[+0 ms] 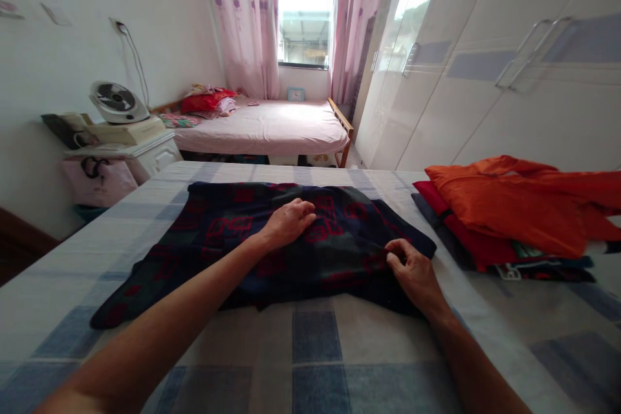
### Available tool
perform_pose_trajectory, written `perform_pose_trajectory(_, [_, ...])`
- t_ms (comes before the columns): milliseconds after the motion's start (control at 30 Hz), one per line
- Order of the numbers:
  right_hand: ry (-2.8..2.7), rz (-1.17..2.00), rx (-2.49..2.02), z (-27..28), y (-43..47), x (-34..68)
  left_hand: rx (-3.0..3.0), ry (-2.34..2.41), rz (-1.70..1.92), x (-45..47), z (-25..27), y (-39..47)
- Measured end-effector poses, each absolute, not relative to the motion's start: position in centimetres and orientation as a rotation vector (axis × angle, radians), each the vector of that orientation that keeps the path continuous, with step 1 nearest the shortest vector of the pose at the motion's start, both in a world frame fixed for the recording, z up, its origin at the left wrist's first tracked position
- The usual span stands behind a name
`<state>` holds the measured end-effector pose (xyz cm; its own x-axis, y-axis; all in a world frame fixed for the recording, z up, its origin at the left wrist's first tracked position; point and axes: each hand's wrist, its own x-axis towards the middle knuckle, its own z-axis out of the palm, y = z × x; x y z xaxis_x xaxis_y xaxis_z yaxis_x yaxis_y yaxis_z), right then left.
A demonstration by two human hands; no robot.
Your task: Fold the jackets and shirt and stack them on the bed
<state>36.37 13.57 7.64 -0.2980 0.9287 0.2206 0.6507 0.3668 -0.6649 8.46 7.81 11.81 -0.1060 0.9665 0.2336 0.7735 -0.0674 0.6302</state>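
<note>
A dark navy shirt point(272, 272) with red and grey-green patterns lies spread flat on the bed, one sleeve reaching to the lower left. Over its middle is my left hand point(290, 222), fingers curled together on the fabric; the fingertips are partly hidden. At the shirt's right side, my right hand point(411, 272) pinches the cloth between thumb and forefinger.
The bed point(317, 336) has a blue-and-white checked sheet. To the right sits a pile of clothes with an orange jacket point(514, 204) on top. Beyond are a pink-sheeted bed point(286, 126), a fan point(119, 101) on a cabinet point(158, 152), and white wardrobes point(446, 110).
</note>
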Motion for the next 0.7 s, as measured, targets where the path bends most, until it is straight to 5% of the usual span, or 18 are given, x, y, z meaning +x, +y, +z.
perform_pose_trajectory(167, [-2.337, 0.547, -1.001, 7.6, 12.8, 35.9, 2.429, 1.839, 0.577, 7.5, 11.2, 0.2])
perform_pose_trajectory(300, [-2.585, 0.488, -1.120, 7.9, 12.3, 35.7, 2.446, 2.024, 0.285, 4.3, 8.0, -4.0])
perform_pose_trajectory(467, [-2.736, 0.526, -1.158, 9.9, 13.9, 36.1, 2.338, 2.158, 0.323, -0.4, 7.3, -5.6])
perform_pose_trajectory(700, [-2.484, 0.171, -1.193, 12.0, 23.3, 31.6, 2.054, 2.608, 0.361, -8.8, 9.9, -1.3])
